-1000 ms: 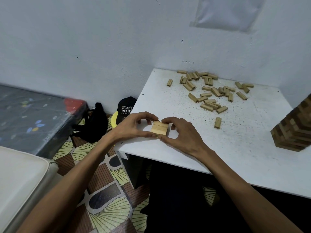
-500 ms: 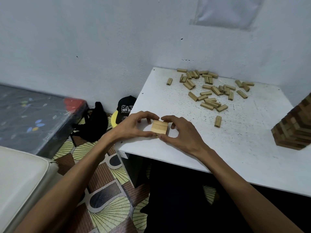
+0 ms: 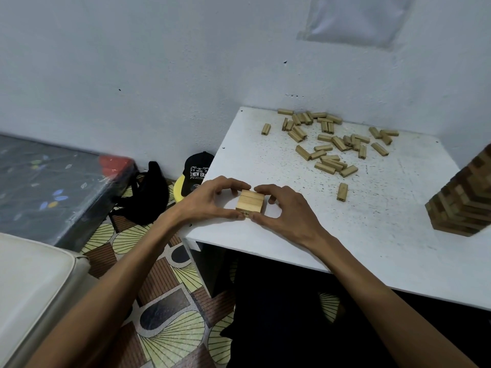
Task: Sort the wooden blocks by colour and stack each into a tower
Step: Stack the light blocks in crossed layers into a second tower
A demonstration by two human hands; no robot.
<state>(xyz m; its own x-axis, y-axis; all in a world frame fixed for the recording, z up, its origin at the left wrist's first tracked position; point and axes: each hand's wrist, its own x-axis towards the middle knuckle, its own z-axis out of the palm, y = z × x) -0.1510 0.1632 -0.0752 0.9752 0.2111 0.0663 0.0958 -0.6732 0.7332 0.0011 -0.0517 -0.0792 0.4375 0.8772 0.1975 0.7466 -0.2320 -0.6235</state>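
Pale wood shows between the two hands: a low stack [image 3: 250,204] of light blocks sits near the front-left corner of the white table [image 3: 372,243]. Three blocks lie side by side on top, and the ends of a lower layer are just visible at the near edge.

The left hand [image 3: 210,201] curls round the stack from its left. Its thumb presses the near corner and its forefinger arches over to the far edge. The right hand [image 3: 289,212] mirrors it from the right, with the thumb at the near corner and the forefinger hooked over the far edge. Both hands pinch the stack, their thumb tips almost meeting in front of it. The stack rests on the table top.

Well apart, toward the back of the table, loose blocks [image 3: 332,144] of the same pale wood lie scattered. A single block [image 3: 342,192] lies nearer, to the right of the right hand. At the table's right edge stands a darker tower [image 3: 462,203], partly cut off by the frame.

Left of the table, a black cap [image 3: 198,168] lies on something yellow. A black bag [image 3: 144,195] sits on the patterned floor [image 3: 170,328], beside a dark mattress [image 3: 53,187].
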